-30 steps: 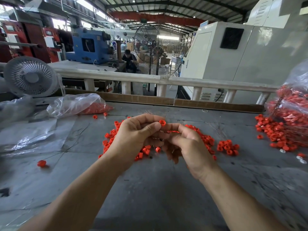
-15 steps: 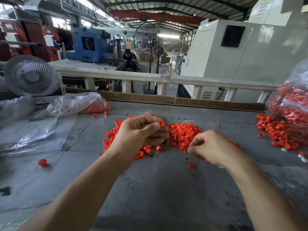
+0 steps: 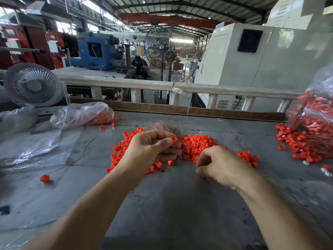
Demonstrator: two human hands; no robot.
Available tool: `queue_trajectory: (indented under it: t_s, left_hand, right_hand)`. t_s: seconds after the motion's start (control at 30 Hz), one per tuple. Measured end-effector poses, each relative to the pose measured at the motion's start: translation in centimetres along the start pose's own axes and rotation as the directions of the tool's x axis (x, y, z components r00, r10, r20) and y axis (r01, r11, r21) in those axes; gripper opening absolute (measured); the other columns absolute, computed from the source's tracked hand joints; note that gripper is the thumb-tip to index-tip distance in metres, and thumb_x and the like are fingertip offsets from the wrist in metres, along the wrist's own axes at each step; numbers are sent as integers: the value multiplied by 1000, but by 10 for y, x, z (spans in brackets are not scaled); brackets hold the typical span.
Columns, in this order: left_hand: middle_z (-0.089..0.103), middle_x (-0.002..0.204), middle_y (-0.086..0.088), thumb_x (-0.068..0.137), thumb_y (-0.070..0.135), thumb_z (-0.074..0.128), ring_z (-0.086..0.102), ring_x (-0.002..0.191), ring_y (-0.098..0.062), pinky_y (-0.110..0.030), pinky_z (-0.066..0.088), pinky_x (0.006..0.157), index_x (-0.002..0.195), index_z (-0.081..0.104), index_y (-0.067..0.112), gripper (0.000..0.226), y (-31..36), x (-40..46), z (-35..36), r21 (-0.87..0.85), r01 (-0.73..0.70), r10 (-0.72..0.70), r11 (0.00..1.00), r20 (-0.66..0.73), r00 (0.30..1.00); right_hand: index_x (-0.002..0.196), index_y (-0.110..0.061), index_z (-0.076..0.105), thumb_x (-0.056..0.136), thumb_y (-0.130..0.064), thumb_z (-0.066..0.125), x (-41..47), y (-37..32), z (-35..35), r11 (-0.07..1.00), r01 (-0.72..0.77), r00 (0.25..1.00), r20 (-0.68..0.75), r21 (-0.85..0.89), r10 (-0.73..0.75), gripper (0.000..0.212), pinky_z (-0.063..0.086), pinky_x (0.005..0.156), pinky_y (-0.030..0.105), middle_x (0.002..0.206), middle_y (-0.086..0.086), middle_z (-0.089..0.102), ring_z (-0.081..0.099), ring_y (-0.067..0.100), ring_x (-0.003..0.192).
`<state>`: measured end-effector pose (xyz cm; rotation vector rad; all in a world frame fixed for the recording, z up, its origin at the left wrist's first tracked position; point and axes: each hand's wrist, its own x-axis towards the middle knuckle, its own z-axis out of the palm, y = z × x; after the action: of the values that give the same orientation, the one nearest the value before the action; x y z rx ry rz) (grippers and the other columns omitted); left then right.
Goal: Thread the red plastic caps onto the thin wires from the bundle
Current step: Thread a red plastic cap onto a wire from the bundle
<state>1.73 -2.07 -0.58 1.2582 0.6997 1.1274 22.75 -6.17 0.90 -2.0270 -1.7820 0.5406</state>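
My left hand [image 3: 153,148] grips a bundle of thin copper-coloured wires [image 3: 164,126] that fans out above my fist. Its thumb and forefinger pinch one red plastic cap [image 3: 173,139] against the wires. A pile of loose red caps [image 3: 198,145] lies on the grey table [image 3: 162,204] just behind both hands. My right hand [image 3: 219,165] hovers low at the pile's near right edge with its fingers curled inward. Its fingertips face away from me, so I cannot see whether they hold a cap.
A clear bag holding red caps [image 3: 81,114] lies at the back left beside crumpled plastic sheets [image 3: 27,145] and a small fan [image 3: 32,83]. A large bag of caps [image 3: 315,114] spills at the right. A single cap [image 3: 44,178] sits at the near left.
My right hand left my left hand and the bundle, moved right and down to the table beside the pile, and curled its fingers. My left hand stayed put with the wires and the cap.
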Motion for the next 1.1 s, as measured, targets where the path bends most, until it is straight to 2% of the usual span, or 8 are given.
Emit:
queue_trajectory:
  t_s: [0.07, 0.17, 0.27, 0.4, 0.53, 0.67, 0.97, 1.1]
  left_hand:
    - [77, 100, -19, 98, 4, 61, 77, 94, -31, -29, 62, 72, 108, 69, 3, 13, 1, -1, 1, 10, 5, -4, 1000, -7, 1000]
    - [77, 98, -19, 98, 3, 61, 77, 92, -31, -29, 62, 71, 107, 69, 2, 12, 2, -2, 3, 22, 5, -5, 1000, -18, 1000]
    - [78, 98, -18, 99, 3, 60, 77, 92, -30, -30, 63, 73, 109, 69, 0, 13, 3, -4, 5, 37, 6, -6, 999, -15, 1000]
    - [78, 99, -18, 99, 3, 60, 77, 94, -30, -31, 63, 75, 110, 69, 0, 14, 4, -5, 5, 45, 8, -8, 999, -11, 1000]
    - [78, 98, -19, 98, 3, 60, 77, 92, -29, -32, 64, 76, 111, 68, -1, 15, 5, -5, 6, 42, 13, -12, 999, -8, 1000]
    - [77, 97, -23, 99, 2, 60, 77, 91, -30, -34, 64, 78, 111, 67, -4, 16, 4, -6, 8, 37, 16, -16, 999, -4, 1000]
    - [76, 97, -23, 97, 4, 62, 77, 91, -31, -31, 64, 74, 109, 69, -1, 15, 3, -5, 8, 10, 31, -31, 999, -14, 999]
    - [78, 95, -19, 97, 5, 62, 77, 90, -29, -28, 62, 72, 105, 72, 5, 13, 2, -5, 8, 11, 11, -11, 1000, -20, 1000]
  right_hand:
    - [80, -26, 70, 85, -16, 78, 2, 1, 5, 999, 15, 999, -38, 29, -14, 14, 59, 59, 41, 71, -4, 73, 70, 17, 59]
    - [88, -24, 71, 92, -6, 70, 6, 3, 10, 980, 29, 999, -41, 199, -21, 19, 63, 66, 41, 70, -1, 71, 69, 15, 53]
    - [86, -20, 74, 93, 6, 65, 8, 1, 13, 928, 36, 998, -67, 372, -12, 28, 64, 67, 37, 68, -2, 68, 69, 13, 54]
    - [89, -20, 76, 93, 6, 65, 6, -7, 16, 835, 106, 987, -157, 540, -23, 29, 65, 77, 44, 71, 3, 73, 74, 16, 65]
    - [91, -18, 77, 90, 5, 71, 1, -17, 12, 689, 266, 957, -268, 674, -107, 24, 63, 72, 27, 74, 4, 77, 76, 17, 73]
    - [92, -18, 76, 87, 3, 76, -2, -25, 17, 636, 354, 932, -316, 686, -178, 21, 56, 67, 16, 76, -1, 77, 73, 7, 71]
    - [90, -18, 72, 82, -5, 83, -2, -27, 23, 653, 385, 913, -374, 652, -164, 19, 55, 66, 19, 75, -5, 74, 68, 6, 70]
    - [85, -24, 78, 82, -13, 84, -5, -28, 24, 678, 417, 889, -426, 605, -167, 13, 55, 64, 16, 74, -8, 76, 69, 3, 67]
